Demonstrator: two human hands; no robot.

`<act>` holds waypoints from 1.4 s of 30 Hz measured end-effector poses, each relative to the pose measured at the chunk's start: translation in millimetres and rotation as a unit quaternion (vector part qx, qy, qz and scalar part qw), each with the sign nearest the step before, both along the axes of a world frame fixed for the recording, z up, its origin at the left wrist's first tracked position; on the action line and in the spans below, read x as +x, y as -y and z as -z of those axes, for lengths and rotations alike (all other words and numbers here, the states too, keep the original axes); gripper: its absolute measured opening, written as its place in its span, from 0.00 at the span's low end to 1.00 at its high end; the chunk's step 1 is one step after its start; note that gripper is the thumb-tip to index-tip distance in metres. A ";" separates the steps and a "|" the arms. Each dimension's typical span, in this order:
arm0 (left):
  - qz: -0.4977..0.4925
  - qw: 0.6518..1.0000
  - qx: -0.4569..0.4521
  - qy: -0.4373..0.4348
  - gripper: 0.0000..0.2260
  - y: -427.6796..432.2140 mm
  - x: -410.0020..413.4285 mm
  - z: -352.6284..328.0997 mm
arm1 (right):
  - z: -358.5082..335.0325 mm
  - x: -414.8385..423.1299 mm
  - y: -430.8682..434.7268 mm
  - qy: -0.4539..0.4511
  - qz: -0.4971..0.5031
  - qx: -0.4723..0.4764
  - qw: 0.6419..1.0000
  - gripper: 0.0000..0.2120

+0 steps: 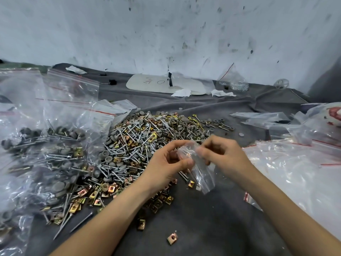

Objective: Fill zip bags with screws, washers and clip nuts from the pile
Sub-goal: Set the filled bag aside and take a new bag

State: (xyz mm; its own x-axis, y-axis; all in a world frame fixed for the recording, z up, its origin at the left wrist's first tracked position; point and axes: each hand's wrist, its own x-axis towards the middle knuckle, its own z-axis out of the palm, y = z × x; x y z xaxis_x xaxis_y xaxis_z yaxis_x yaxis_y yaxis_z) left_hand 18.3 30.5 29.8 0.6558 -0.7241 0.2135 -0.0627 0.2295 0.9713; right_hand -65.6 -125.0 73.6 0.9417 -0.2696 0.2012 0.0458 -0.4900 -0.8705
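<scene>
Between the two hands, just on the near side of the heap, hangs a small clear plastic zip bag [203,174], its top pinched from each side. The left hand [168,161] grips one lip with thumb and curled fingers, and the right hand [223,154] nips the other. Whether the mouth is open I cannot quite tell. To do this step well, part the lips fully and keep the mouth upward over the mixed pile of silver screws, grey washers and brass-coloured clip nuts [140,141]. Filled clear bags [55,145] lie left and flat empty bags [295,163] right, on the grey cloth [203,228].
</scene>
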 end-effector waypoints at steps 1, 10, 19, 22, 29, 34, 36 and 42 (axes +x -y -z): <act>-0.009 1.000 0.002 0.003 0.19 -0.1 -0.1 0.1 | 1.5 -0.2 -2.5 -0.020 -0.027 0.001 0.999 0.11; -0.046 0.999 -0.025 -0.011 0.21 0.4 0.0 2.0 | 10.7 2.3 -2.9 -0.036 -0.041 -0.015 0.998 0.10; -0.059 0.997 -0.024 0.042 0.15 0.7 -0.2 6.1 | 12.3 5.0 -7.4 -0.010 -0.006 0.025 1.000 0.13; -0.089 0.993 -0.020 0.078 0.11 0.8 0.4 6.7 | 12.7 5.3 -6.7 0.016 0.015 0.035 0.999 0.14; -0.125 0.976 0.014 0.176 0.13 0.3 -3.4 7.1 | 14.7 5.7 -5.0 0.028 0.008 0.055 0.998 0.14; -0.122 0.967 0.016 0.223 0.16 0.7 -3.2 5.0 | 22.0 11.5 -9.3 0.038 0.028 0.139 0.989 0.12; -0.139 0.963 0.017 0.230 0.14 0.5 -3.6 6.1 | 24.0 12.8 -12.2 0.037 0.035 0.151 0.987 0.13; -0.183 0.965 0.019 0.185 0.08 0.9 -6.8 1.0 | 14.2 3.0 -7.5 0.115 0.094 0.137 0.979 0.15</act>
State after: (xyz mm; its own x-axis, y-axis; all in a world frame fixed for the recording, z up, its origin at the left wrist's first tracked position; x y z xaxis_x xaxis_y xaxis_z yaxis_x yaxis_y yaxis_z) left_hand 11.5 29.6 28.8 0.7526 -0.4708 0.4604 -0.4778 0.0905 0.8738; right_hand -62.5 -117.5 59.5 0.8084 -0.5076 0.2981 0.1871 -0.2586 -0.9477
